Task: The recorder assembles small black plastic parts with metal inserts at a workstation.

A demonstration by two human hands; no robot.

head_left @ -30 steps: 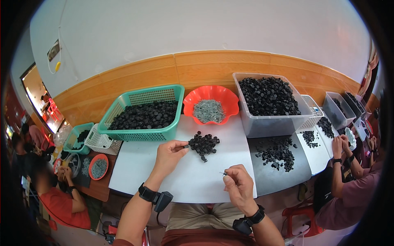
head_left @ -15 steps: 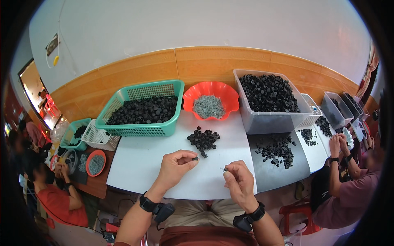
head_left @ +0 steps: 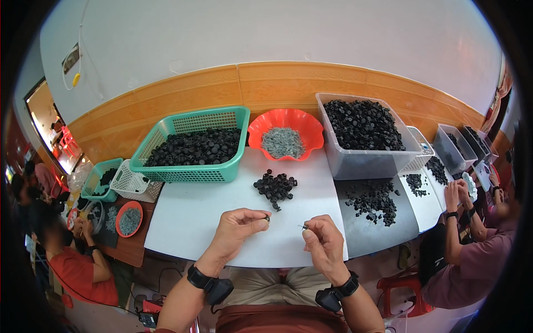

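My left hand (head_left: 236, 230) is closed in a pinch on a small black plastic cap (head_left: 267, 218), just above the white tabletop (head_left: 191, 216). A short way to the right, my right hand (head_left: 324, 244) pinches a thin metal pin (head_left: 302, 226), its tip sticking out toward the left hand. Cap and pin are apart. Beyond both hands lies a loose pile of black caps (head_left: 274, 187). Behind the pile stands a red scalloped bowl (head_left: 256, 145) filled with grey metal pins (head_left: 282, 142).
A green basket (head_left: 230, 170) of black parts stands back left, a clear bin (head_left: 369, 165) of black caps back right. More black caps (head_left: 375, 205) lie on a dark surface at right. Co-workers sit at left (head_left: 91, 277) and right (head_left: 472, 266). An orange wall strip (head_left: 283, 83) runs behind.
The black cap has turned between my left fingers, and that hand has tilted slightly. My right hand keeps its pinch on the pin, almost unmoved.
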